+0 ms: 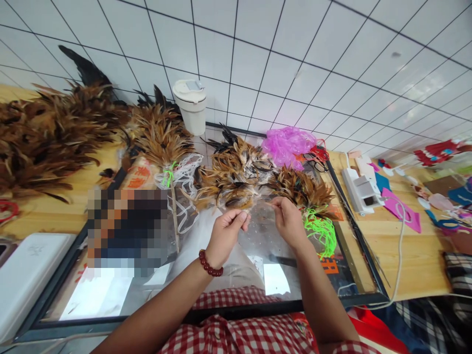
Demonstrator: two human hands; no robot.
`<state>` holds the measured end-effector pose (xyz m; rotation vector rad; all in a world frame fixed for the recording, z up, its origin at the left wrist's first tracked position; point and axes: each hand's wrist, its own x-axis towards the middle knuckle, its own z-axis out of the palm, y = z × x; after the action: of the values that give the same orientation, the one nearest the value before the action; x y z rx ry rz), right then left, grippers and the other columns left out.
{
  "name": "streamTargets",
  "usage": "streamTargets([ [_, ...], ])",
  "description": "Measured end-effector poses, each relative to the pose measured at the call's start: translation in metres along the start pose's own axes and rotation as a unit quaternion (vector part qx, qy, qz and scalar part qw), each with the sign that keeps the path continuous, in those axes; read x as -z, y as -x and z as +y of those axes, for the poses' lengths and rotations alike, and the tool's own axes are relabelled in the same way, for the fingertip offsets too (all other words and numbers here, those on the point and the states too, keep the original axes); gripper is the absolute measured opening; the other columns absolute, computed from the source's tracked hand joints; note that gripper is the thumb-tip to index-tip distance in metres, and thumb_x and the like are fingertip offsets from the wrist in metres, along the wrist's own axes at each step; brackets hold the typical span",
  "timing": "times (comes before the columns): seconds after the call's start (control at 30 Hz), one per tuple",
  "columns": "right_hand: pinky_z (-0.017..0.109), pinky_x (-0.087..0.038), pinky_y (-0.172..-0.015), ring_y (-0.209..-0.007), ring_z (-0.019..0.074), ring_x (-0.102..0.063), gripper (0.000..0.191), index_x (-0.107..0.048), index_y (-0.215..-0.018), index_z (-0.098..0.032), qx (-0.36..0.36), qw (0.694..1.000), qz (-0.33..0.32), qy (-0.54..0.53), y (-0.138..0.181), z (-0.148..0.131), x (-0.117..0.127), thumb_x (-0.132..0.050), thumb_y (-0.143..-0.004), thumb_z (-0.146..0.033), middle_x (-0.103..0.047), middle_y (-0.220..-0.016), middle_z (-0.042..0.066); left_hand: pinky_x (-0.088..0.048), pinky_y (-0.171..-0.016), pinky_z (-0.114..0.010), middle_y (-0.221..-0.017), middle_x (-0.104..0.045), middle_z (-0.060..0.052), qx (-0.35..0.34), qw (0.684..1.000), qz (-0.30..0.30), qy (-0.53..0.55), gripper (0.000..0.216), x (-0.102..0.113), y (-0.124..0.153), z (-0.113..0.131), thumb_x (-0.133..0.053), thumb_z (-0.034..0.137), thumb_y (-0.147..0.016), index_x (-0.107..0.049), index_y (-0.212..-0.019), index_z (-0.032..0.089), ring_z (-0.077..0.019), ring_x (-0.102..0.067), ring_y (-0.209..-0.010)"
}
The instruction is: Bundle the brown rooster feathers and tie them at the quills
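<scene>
My left hand (228, 228), with a red bead bracelet (211, 264) on its wrist, is closed, thumb against curled fingers. What it holds, if anything, is hidden. My right hand (289, 221) pinches a thin, brownish feather (264, 203) that points toward the left hand. Just beyond both hands lies a loose pile of brown and black feathers (228, 172) with pale, fluffy bases. Another brown feather bunch (304, 189) sits behind my right hand, beside a tangle of bright green string (321, 233). Under my hands is a glass panel (254, 241) in a dark frame.
A feather bunch on a stick (160, 132) lies left, by white string (184, 182). A white cup (191, 105) and pink plastic bag (287, 145) stand near the tiled wall. Large feather bundles (47, 132) fill the far left; a power strip (361, 189) with cable lies right.
</scene>
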<state>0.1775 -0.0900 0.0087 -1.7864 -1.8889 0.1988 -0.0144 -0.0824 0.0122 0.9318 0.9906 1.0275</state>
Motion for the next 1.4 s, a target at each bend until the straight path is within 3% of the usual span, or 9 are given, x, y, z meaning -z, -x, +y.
streamTargets([
  [0.07,0.032,-0.046,-0.077,-0.085,0.0186,-0.061,0.017,-0.062,-0.092,-0.021,0.072,0.995,0.022,-0.062,0.001,-0.006,0.005,-0.045,-0.091,-0.021,-0.067,-0.089,0.006,-0.042,-0.074,-0.025,-0.062,-0.06,0.0,-0.006,1.0,0.028,-0.003,0.025,0.001,-0.001,-0.001,-0.059,0.036,-0.081,-0.063,-0.066,0.017,-0.0123,-0.056,-0.07],
  [0.17,0.032,-0.046,-0.078,-0.087,0.0169,-0.061,0.019,-0.064,-0.094,-0.022,0.184,0.976,-0.02,-0.118,0.004,-0.016,0.009,-0.046,-0.09,-0.017,-0.068,-0.09,0.005,-0.044,-0.073,-0.025,-0.075,-0.067,-0.002,-0.025,0.997,0.065,-0.034,0.023,0.003,-0.002,-0.002,-0.059,0.037,-0.081,-0.067,-0.076,0.017,-0.0131,-0.058,-0.074],
  [0.27,0.032,-0.046,-0.079,-0.089,0.0158,-0.061,0.024,-0.065,-0.1,-0.023,0.229,0.962,-0.052,-0.141,0.006,-0.023,0.007,-0.046,-0.09,-0.013,-0.068,-0.096,0.005,-0.046,-0.076,-0.026,-0.081,-0.071,-0.004,-0.037,0.994,0.042,-0.094,0.023,0.003,-0.003,-0.001,-0.059,0.036,-0.081,-0.069,-0.079,0.016,-0.0157,-0.062,-0.079],
  [0.47,0.032,-0.048,-0.072,-0.074,0.0157,-0.063,0.021,-0.064,-0.107,-0.026,0.186,0.97,0.025,-0.152,0.009,-0.029,-0.002,-0.056,-0.088,-0.02,-0.07,-0.08,0.002,-0.047,-0.073,-0.026,-0.074,-0.071,-0.003,-0.033,0.985,-0.038,-0.166,0.022,0.001,0.0,-0.004,-0.055,0.034,-0.083,-0.069,-0.078,0.017,-0.0152,-0.063,-0.072],
  [0.77,0.034,-0.051,-0.079,-0.084,0.0165,-0.067,0.053,-0.044,-0.136,-0.029,0.215,0.964,0.086,-0.127,0.011,-0.03,-0.009,-0.057,-0.087,-0.013,-0.073,-0.095,0.004,-0.041,-0.066,-0.024,-0.058,-0.059,0.001,-0.012,0.985,-0.046,-0.165,0.028,0.003,-0.002,-0.003,-0.056,0.035,-0.082,-0.061,-0.062,0.016,-0.0113,-0.053,-0.06],
  [1.0,0.037,-0.05,-0.084,-0.101,0.0186,-0.065,0.043,-0.055,-0.129,-0.028,0.225,0.968,0.029,-0.109,0.013,-0.026,-0.017,-0.048,-0.089,-0.012,-0.069,-0.112,0.008,-0.039,-0.066,-0.023,-0.059,-0.058,0.001,-0.004,0.993,-0.04,-0.112,0.029,0.001,-0.002,-0.006,-0.055,0.036,-0.083,-0.061,-0.064,0.016,-0.0103,-0.049,-0.061],
  [1.17,0.036,-0.049,-0.09,-0.108,0.0178,-0.061,0.04,-0.055,-0.129,-0.028,0.156,0.965,-0.008,-0.209,0.012,-0.032,-0.011,-0.049,-0.091,-0.016,-0.066,-0.117,0.008,-0.039,-0.068,-0.024,-0.06,-0.056,0.001,-0.013,0.992,-0.061,-0.106,0.031,0.002,-0.001,-0.007,-0.055,0.037,-0.084,-0.059,-0.061,0.016,-0.011,-0.05,-0.063],
  [1.4,0.034,-0.049,-0.088,-0.094,0.0161,-0.063,0.01,-0.071,-0.086,-0.025,0.045,0.914,-0.063,-0.398,0.007,-0.034,0.0,-0.061,-0.086,-0.024,-0.068,-0.099,0.004,-0.037,-0.062,-0.023,-0.062,-0.055,0.001,-0.027,0.977,-0.124,-0.169,0.029,0.0,0.008,0.002,-0.051,0.035,-0.085,-0.06,-0.065,0.016,-0.0104,-0.046,-0.06],
])
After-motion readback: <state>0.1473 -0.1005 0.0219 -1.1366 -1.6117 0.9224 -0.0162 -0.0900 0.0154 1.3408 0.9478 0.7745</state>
